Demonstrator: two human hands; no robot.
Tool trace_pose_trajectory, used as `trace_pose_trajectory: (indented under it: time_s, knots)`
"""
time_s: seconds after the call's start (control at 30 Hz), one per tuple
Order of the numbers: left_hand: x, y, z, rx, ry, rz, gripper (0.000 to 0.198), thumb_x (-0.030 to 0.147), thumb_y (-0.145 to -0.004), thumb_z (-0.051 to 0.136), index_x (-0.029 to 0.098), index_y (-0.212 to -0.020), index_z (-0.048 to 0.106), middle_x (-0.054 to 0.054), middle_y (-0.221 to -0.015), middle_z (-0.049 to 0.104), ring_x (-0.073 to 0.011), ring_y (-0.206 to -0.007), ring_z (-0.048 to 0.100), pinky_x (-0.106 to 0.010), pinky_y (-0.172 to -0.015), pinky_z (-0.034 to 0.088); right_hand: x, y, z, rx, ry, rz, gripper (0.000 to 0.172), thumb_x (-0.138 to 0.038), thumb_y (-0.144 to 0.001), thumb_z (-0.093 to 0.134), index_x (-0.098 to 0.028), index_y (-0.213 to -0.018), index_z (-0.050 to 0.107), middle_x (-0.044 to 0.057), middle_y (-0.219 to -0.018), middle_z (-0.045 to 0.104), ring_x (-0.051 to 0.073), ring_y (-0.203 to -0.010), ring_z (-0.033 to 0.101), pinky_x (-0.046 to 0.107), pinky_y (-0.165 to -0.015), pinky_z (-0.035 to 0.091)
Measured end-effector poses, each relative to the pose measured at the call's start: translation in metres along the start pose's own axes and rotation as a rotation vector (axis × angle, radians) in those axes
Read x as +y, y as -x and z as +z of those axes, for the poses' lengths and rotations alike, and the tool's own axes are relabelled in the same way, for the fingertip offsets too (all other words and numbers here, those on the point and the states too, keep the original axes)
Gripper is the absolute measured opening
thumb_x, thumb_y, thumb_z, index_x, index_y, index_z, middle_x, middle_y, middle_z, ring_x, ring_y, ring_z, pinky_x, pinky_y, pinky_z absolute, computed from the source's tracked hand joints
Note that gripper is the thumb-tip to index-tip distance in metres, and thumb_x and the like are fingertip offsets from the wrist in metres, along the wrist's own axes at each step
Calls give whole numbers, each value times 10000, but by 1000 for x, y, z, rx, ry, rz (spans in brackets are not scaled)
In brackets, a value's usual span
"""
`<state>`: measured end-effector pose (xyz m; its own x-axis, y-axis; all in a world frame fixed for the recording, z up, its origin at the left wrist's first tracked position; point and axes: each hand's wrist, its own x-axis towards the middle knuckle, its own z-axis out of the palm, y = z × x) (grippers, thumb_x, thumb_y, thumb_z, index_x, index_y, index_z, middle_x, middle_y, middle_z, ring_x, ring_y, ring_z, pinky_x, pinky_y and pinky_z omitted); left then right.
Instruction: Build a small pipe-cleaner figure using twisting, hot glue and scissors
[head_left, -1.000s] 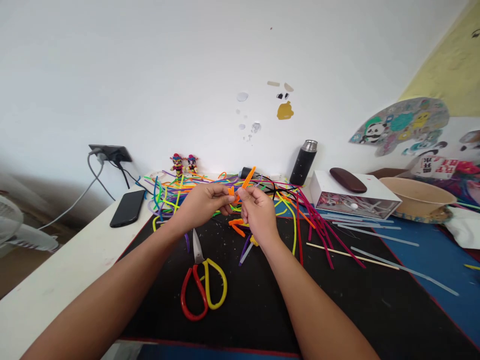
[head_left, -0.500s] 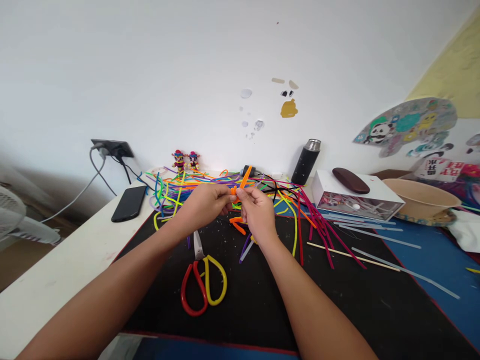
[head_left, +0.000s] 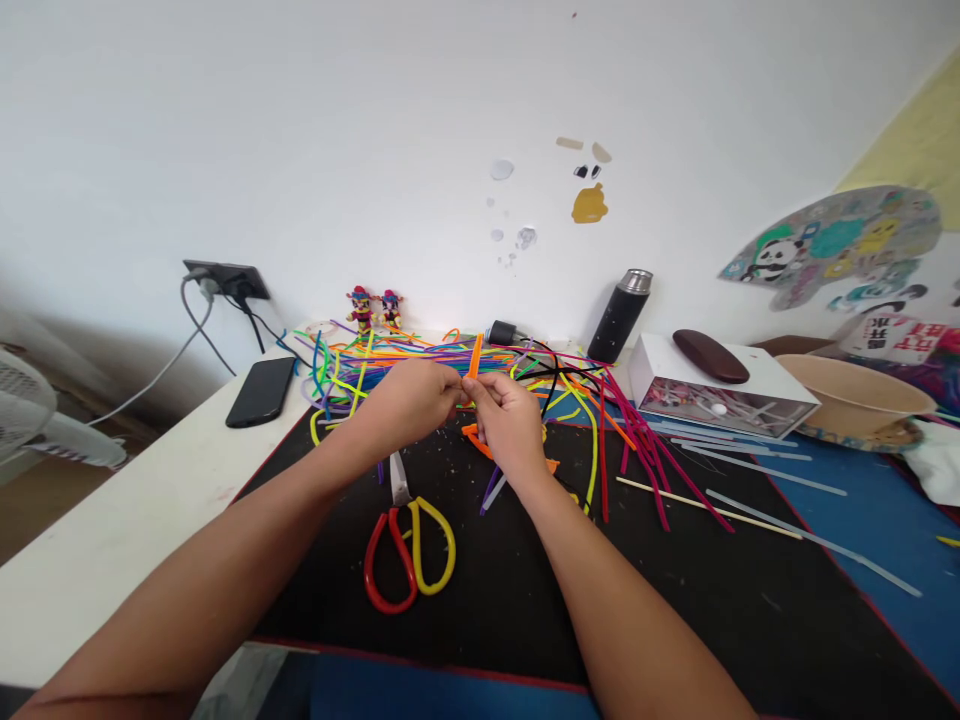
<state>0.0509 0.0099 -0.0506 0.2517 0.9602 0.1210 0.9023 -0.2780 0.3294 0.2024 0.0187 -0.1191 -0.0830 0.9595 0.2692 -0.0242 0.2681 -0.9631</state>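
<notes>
An orange pipe cleaner (head_left: 476,357) stands up between my two hands, its lower part hidden by my fingers. My left hand (head_left: 421,395) pinches it from the left, fingers closed. From the right, my right hand (head_left: 510,415) grips it between thumb and fingers. Other bent orange pieces (head_left: 475,438) show just below and behind my right hand. Scissors (head_left: 409,540) with one red and one yellow handle lie on the black mat (head_left: 480,600) below my hands. A purple pipe cleaner and a whitish stick (head_left: 493,490) lie near my right wrist.
Many coloured pipe cleaners (head_left: 352,375) are heaped behind my hands, with magenta ones (head_left: 652,455) to the right. A phone (head_left: 260,392) is at left. Two small figures (head_left: 361,308), a black flask (head_left: 619,318), a white box (head_left: 720,390) and a bowl (head_left: 855,392) stand along the back.
The orange pipe cleaner, slanted to the right before, now points nearly straight up. My hands stay close together on it. The camera view has shifted slightly.
</notes>
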Motion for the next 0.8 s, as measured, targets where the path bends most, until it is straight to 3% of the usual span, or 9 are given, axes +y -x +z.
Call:
trace_pose_trajectory:
  time_s: [0.17, 0.27, 0.43, 0.53, 0.67, 0.8]
  knots:
    - [14, 2, -1, 19, -241, -13, 353, 219, -942, 482, 162, -723, 753, -140, -736, 753, -262, -668, 667, -339, -613, 332, 8, 1, 3, 30, 45, -29, 362, -575, -901, 704, -220, -831, 689, -84, -481, 519, 110, -385, 427, 235, -421, 316]
    - [17, 3, 3, 59, -200, -1, 358, 236, -954, 479, 161, -735, 752, -137, -726, 747, -256, -644, 653, -336, -610, 340, 8, 0, 3, 55, 14, -37, 322, -525, -922, 690, -220, -819, 668, -89, -482, 504, 102, -390, 403, 231, -424, 308]
    - [9, -1, 18, 126, 188, 34, 343, 328, -948, 513, 198, -668, 662, -48, -639, 705, -195, -571, 610, -298, -583, 372, 0, -4, 0, 107, -177, 42, 358, -553, -869, 740, -230, -791, 606, -115, -439, 457, 91, -331, 364, 225, -363, 288]
    - [6, -5, 27, 70, 465, 65, 303, 385, -928, 545, 202, -716, 660, -19, -644, 705, -185, -586, 637, -271, -573, 423, -4, -5, -1, 138, -319, 84, 394, -565, -817, 786, -227, -781, 589, -124, -428, 447, 76, -311, 343, 209, -330, 273]
    - [9, -6, 27, -10, 796, 34, 372, 538, -857, 685, 191, -725, 670, -10, -651, 706, -170, -570, 650, -259, -567, 498, -11, -5, -1, 145, -447, 96, 376, -523, -801, 817, -206, -813, 614, -133, -429, 436, 55, -313, 327, 189, -327, 246]
    - [14, -5, 25, 35, 1062, -31, 453, 602, -761, 802, 179, -707, 647, -2, -610, 655, -142, -519, 619, -227, -491, 460, -16, -5, -3, 169, -510, 103, 395, -528, -788, 831, -204, -779, 605, -138, -417, 405, 47, -306, 314, 187, -326, 217]
